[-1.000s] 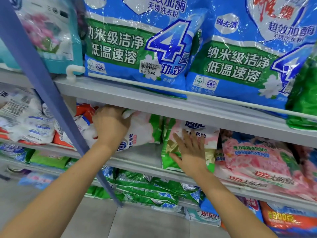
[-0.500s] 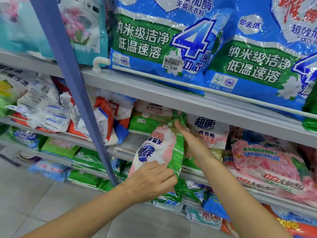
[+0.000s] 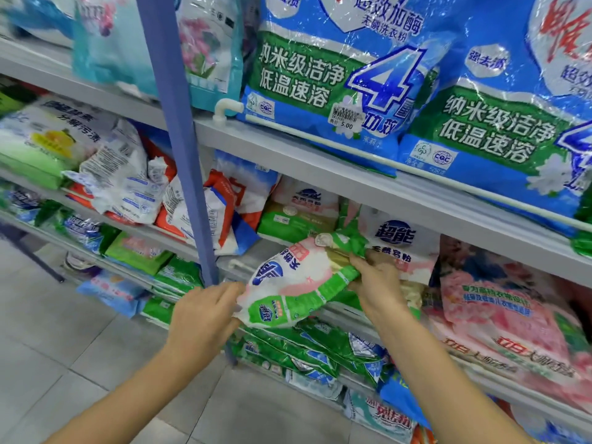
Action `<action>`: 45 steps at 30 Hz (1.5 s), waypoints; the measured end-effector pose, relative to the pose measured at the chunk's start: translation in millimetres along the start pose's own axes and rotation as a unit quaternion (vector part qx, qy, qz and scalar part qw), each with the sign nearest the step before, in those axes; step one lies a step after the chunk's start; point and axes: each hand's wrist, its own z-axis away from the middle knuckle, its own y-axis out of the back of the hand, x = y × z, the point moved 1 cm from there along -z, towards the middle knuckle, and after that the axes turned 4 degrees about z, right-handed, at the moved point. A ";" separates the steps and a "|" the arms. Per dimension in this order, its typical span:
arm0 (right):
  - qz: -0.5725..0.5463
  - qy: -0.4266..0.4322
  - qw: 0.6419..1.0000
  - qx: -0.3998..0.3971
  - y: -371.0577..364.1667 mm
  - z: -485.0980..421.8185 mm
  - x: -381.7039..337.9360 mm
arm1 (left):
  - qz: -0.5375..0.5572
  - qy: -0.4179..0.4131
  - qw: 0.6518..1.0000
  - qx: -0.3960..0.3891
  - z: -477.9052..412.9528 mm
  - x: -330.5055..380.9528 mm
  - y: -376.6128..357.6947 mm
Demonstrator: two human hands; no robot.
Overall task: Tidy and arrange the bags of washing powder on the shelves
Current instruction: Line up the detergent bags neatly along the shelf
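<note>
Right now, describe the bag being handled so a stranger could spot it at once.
Find the blue upright post; just right of it, in front of the middle shelf, a white, pink and green bag hangs between the left hand and right hand. Unlike the matching bag upright behind it, it lies sideways, off the shelf.

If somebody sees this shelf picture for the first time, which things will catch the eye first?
First, the big blue bags on the upper shelf, one with a large 4. Then, in the middle, the white, pink and green bag: the left hand grips its lower end, the right hand its upper end. A blue post stands left of them.
</note>
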 end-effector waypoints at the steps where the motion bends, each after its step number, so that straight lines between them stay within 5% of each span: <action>1: -0.050 -0.006 0.999 -0.001 -4.9 5.4 0.6 | 0.025 0.115 0.993 0.017 10.5 -6.0 1.4; 2: -0.095 -0.013 0.995 -0.005 -9.8 12.1 -0.1 | 0.072 0.264 0.961 0.043 23.3 -8.5 1.9; 3: -0.132 -0.021 0.991 -0.016 -15.5 18.7 -0.8 | 0.137 0.429 0.890 0.071 38.0 -6.8 0.6; 5: -0.169 -0.037 0.984 -0.031 -22.9 28.6 -0.8 | 0.304 0.701 0.641 0.071 66.5 15.8 -8.7; 7: -0.186 -0.043 0.981 -0.026 -23.8 33.8 1.4 | 0.494 0.765 0.412 0.010 82.1 59.0 -20.8; 9: -0.206 -0.048 0.977 -0.026 -23.0 38.7 2.5 | 0.666 0.694 0.269 -0.036 76.1 98.2 -28.1; 11: -0.194 -0.036 0.980 -0.027 -20.9 44.7 6.2 | 0.761 0.617 0.202 0.013 54.0 111.4 -34.9; 15: -0.124 0.041 0.991 -0.038 -11.3 59.0 23.0 | 0.779 0.596 0.137 0.139 11.0 101.4 -41.4; 22: 0.027 0.186 0.976 -0.108 29.1 97.1 87.4 | 0.815 0.528 0.137 0.198 26.0 88.0 -55.9; 31: 0.223 0.144 0.935 -0.234 92.4 109.0 141.1 | 0.795 0.500 0.303 0.163 53.3 47.4 -58.0; 38: 0.124 0.235 0.956 -0.124 92.9 73.2 68.4 | 0.780 0.475 0.404 0.052 12.9 42.8 -15.6; 45: 0.119 0.275 0.912 -0.279 79.2 76.0 -20.3 | 0.736 0.423 0.524 -0.071 -45.1 92.2 43.6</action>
